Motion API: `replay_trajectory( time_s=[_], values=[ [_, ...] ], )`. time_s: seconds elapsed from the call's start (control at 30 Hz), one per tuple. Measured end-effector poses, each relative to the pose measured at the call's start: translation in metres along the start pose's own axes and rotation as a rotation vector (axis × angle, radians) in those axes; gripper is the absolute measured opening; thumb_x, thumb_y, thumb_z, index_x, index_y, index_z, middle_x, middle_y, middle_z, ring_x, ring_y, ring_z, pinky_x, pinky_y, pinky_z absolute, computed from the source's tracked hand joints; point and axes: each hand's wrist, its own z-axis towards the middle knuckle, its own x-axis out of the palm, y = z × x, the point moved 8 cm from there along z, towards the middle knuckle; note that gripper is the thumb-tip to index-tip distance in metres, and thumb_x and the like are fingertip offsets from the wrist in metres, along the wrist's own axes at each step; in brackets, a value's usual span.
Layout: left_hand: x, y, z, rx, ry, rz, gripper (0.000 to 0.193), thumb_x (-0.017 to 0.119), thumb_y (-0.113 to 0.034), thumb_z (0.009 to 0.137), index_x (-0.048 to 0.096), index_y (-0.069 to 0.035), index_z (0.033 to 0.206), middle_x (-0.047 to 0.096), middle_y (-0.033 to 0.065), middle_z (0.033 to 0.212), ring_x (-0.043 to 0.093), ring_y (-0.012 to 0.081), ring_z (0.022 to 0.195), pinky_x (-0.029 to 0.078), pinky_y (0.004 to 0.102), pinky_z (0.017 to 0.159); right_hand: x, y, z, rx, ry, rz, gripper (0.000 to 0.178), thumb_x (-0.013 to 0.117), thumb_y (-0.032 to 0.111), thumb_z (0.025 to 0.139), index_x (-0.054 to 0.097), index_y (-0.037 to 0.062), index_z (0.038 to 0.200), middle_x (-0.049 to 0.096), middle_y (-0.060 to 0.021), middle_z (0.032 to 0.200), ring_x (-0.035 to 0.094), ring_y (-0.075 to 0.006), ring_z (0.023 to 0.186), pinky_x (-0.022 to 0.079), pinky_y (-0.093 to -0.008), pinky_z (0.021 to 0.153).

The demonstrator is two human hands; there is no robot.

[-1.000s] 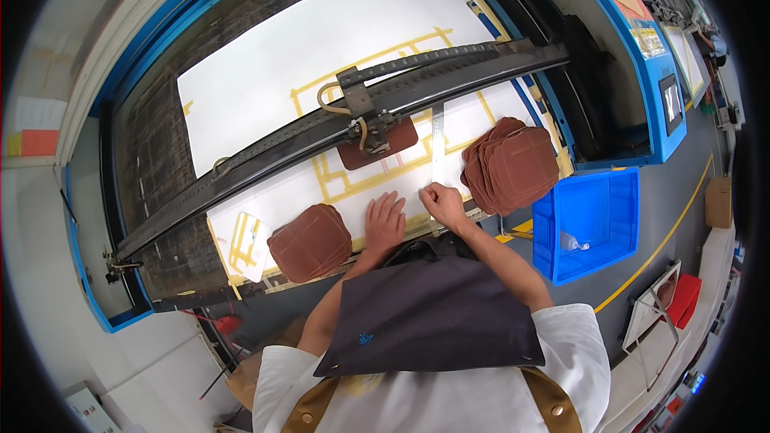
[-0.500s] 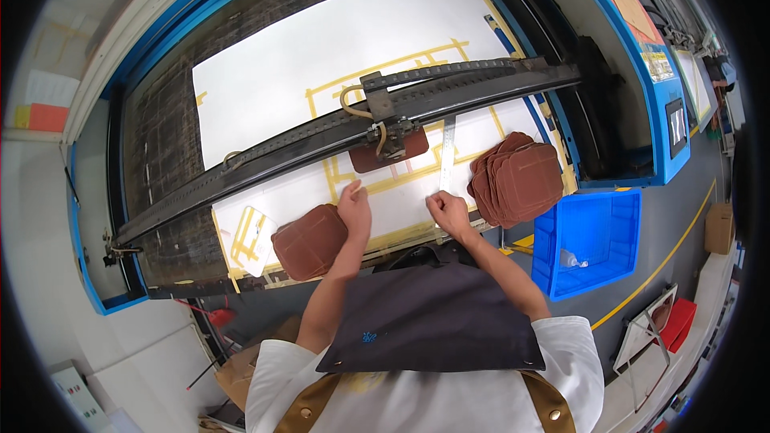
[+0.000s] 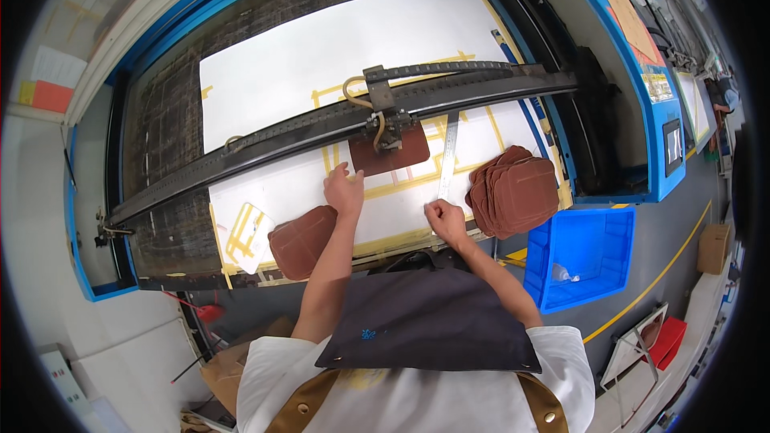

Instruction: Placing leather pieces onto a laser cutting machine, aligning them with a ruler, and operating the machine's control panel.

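Observation:
Under the cutting head [image 3: 387, 132] of a flatbed machine lies a single brown leather-like piece [image 3: 405, 162] with rounded corners. My left hand [image 3: 345, 191] is at its near left corner, fingers apart, holding nothing I can see. My right hand [image 3: 446, 221] is closed by the near end of a metal ruler [image 3: 449, 156]; what its fingers hold, if anything, is hidden. A tall, uneven stack of similar brown pieces [image 3: 525, 192] stands to its right. A smaller brown pile [image 3: 301, 244] sits left of my left forearm.
A black gantry beam [image 3: 281, 132] spans the bed over a white sheet [image 3: 281, 64] with yellow tape lines. A white taped template [image 3: 249, 238] lies near left. A blue bin [image 3: 593, 252] holding a clear bottle stands right, below the control panel [image 3: 672, 144].
My left hand has moved forward to the brown piece, and its fingers have spread. The gantry has shifted away from me, showing more of that piece. My right hand stays closed near the ruler.

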Motion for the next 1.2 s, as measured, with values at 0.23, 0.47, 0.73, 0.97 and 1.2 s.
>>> replay_trajectory(
  time_s=[0.23, 0.47, 0.73, 0.97, 1.2],
  values=[
    [0.001, -0.025, 0.005, -0.030, 0.030, 0.206, 0.058, 0.082, -0.033, 0.076, 0.063, -0.010, 0.126, 0.069, 0.0110, 0.108, 0.062, 0.0321, 0.106, 0.048, 0.0510, 0.089, 0.000, -0.001, 0.001, -0.001, -0.013, -0.001, 0.031, 0.068, 0.032, 0.090, 0.070, 0.0011, 0.087, 0.066, -0.0117, 0.065, 0.065, -0.0240, 0.058, 0.051, -0.0355, 0.058],
    [0.021, -0.024, 0.017, -0.271, 0.179, 0.038, 0.065, 0.076, -0.021, 0.079, 0.051, -0.009, 0.138, 0.067, 0.0152, 0.112, 0.060, 0.0359, 0.112, 0.050, 0.0488, 0.094, 0.000, 0.002, 0.002, 0.002, -0.011, -0.005, 0.030, 0.067, 0.032, 0.091, 0.070, 0.0030, 0.086, 0.067, -0.0131, 0.066, 0.066, -0.0318, 0.061, 0.052, -0.0407, 0.061],
    [0.017, -0.037, 0.017, -0.270, 0.147, 0.010, 0.073, 0.070, -0.002, 0.078, 0.039, -0.006, 0.144, 0.054, 0.0241, 0.126, 0.059, 0.0439, 0.112, 0.051, 0.0483, 0.096, 0.003, -0.003, 0.004, -0.015, -0.013, -0.006, 0.030, 0.068, 0.030, 0.091, 0.070, 0.0006, 0.086, 0.065, -0.0113, 0.064, 0.064, -0.0241, 0.058, 0.051, -0.0370, 0.059],
    [0.038, -0.026, 0.025, -0.380, 0.148, -0.089, 0.078, 0.070, -0.001, 0.076, 0.035, -0.005, 0.146, 0.049, 0.0252, 0.131, 0.059, 0.0428, 0.113, 0.052, 0.0453, 0.095, 0.006, 0.002, 0.004, -0.015, 0.006, 0.026, 0.031, 0.068, 0.027, 0.092, 0.070, -0.0031, 0.087, 0.064, -0.0078, 0.061, 0.061, -0.0141, 0.054, 0.049, -0.0318, 0.055],
    [0.059, -0.039, 0.008, -0.599, 0.181, -1.123, 0.045, 0.066, 0.000, 0.065, 0.059, 0.001, 0.109, 0.064, 0.0118, 0.088, 0.064, 0.0247, 0.071, 0.053, 0.0396, 0.061, 0.011, -0.002, 0.013, 0.217, 0.095, 0.571, 0.019, 0.057, 0.014, 0.097, 0.069, -0.0006, 0.097, 0.069, -0.0090, 0.076, 0.060, -0.0111, 0.054, 0.049, -0.0269, 0.050]
  ],
)
